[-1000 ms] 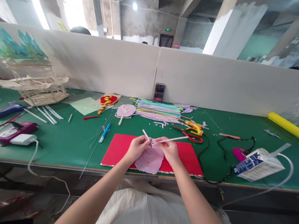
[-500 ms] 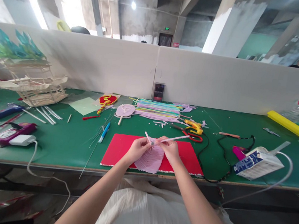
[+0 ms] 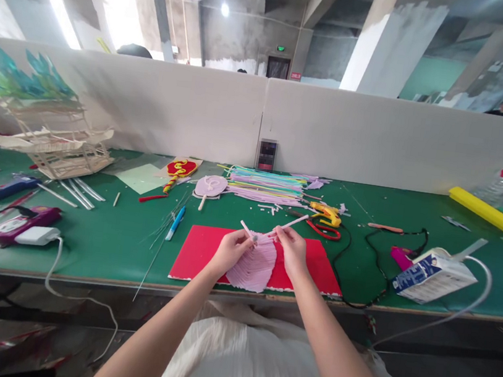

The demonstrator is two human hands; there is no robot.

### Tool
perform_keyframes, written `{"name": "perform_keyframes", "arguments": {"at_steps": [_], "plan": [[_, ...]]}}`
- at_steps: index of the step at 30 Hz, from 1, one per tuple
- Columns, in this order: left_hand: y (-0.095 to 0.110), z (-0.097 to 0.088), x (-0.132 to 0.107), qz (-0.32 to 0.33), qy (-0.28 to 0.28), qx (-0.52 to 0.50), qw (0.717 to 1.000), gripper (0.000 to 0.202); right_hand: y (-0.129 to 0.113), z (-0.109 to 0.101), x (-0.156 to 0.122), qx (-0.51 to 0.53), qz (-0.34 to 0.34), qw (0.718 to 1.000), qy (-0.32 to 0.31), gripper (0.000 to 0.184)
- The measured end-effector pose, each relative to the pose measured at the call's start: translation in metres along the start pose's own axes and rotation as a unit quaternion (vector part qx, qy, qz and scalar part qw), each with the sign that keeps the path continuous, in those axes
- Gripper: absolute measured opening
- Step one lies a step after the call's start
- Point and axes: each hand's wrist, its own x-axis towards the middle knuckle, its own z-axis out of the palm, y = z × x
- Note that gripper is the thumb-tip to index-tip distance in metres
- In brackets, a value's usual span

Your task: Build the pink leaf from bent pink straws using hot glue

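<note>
On a red board (image 3: pixel 198 250) lies a flat lilac piece (image 3: pixel 253 270) made of rows of fuzzy stems, rounded at the sides. My left hand (image 3: pixel 232 251) is closed at its upper left edge, pinching a short pale pink pipe cleaner (image 3: pixel 247 230) that sticks up to the left. In my right hand (image 3: pixel 290 249), at the piece's upper right, the fingers are closed on another length of pale pink pipe cleaner (image 3: pixel 297 221), whose free end points up to the right. Where the two stems meet the piece, my fingertips partly hide it.
Behind the board lie bundled coloured pipe cleaners (image 3: pixel 266 184), scissors (image 3: pixel 324 230), a yellow glue gun (image 3: pixel 325 213) and a lilac round ornament (image 3: pixel 211 186). A blue pen (image 3: pixel 175 223) and thin wires are at left. A carton (image 3: pixel 436 275) and black cable (image 3: pixel 375 256) stand right.
My right hand has moved slightly away from my left, and its pipe cleaner now slants more steeply upward. The left hand stays nearly in place, with its stem tilted a little further left.
</note>
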Motion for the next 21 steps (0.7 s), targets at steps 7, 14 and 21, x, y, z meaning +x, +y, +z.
{"name": "perform_keyframes", "arguments": {"at_steps": [7,14,21], "plan": [[-0.005,0.000,0.004,-0.004,0.073,-0.013,0.997,0.028,0.001,-0.001,0.001,-0.012,-0.010,1.000,-0.016,0.030],[-0.007,-0.006,0.003,-0.022,0.243,0.058,0.968,0.020,0.001,-0.004,0.004,0.030,-0.015,0.998,0.057,0.030],[-0.011,-0.003,0.003,-0.044,0.171,0.278,0.944,0.015,0.002,-0.007,0.006,0.036,-0.001,0.993,0.116,0.034]]}}
